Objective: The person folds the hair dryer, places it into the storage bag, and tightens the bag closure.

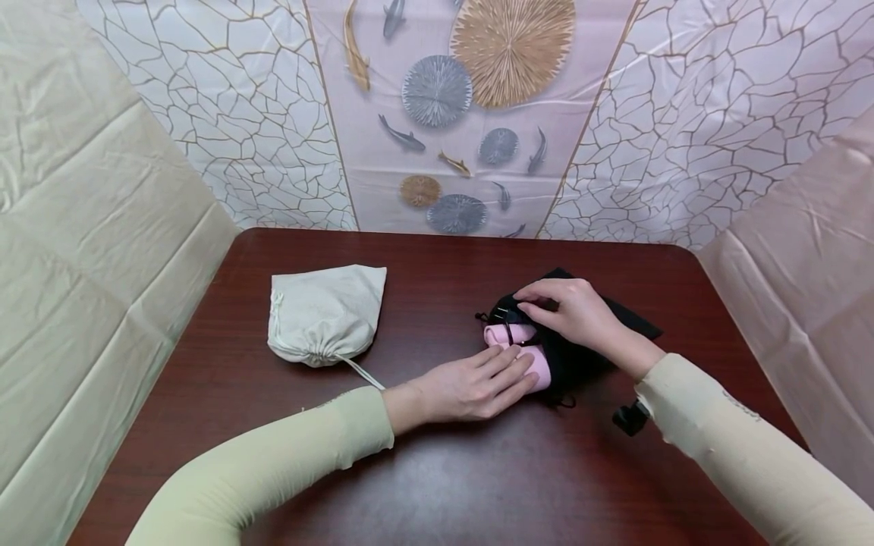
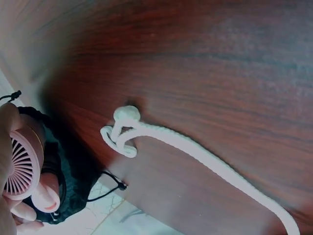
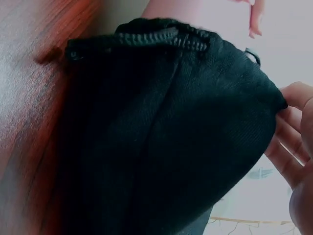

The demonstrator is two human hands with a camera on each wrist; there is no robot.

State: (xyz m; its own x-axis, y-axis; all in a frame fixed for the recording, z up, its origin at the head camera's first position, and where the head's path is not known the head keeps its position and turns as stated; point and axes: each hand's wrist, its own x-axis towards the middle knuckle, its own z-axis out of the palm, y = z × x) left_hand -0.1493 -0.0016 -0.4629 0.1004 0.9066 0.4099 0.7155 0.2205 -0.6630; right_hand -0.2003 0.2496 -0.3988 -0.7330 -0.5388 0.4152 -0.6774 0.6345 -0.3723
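A black drawstring bag [image 1: 580, 360] lies at the right of the table, its mouth toward the left. My left hand [image 1: 471, 388] holds a pink handheld fan [image 1: 541, 367] at that mouth; its round slotted vent faces the left wrist view, with fingers on both sides. Beside it a pink cylindrical part [image 2: 47, 193] and a black cord [image 1: 508, 331] show in the opening. My right hand [image 1: 576, 309] pinches the upper edge of the bag's mouth between thumb and fingertips. Dark cloth [image 3: 171, 127] fills most of the right wrist view and hides what lies inside.
A cream drawstring bag [image 1: 328, 312] lies at the table's left, its white cord [image 2: 195, 149] trailing toward my left wrist. A small black object [image 1: 630, 418] shows beneath my right cuff. Patterned cloth [image 1: 273, 114] stands behind the brown table [image 1: 437, 485], with plain cloth at both sides.
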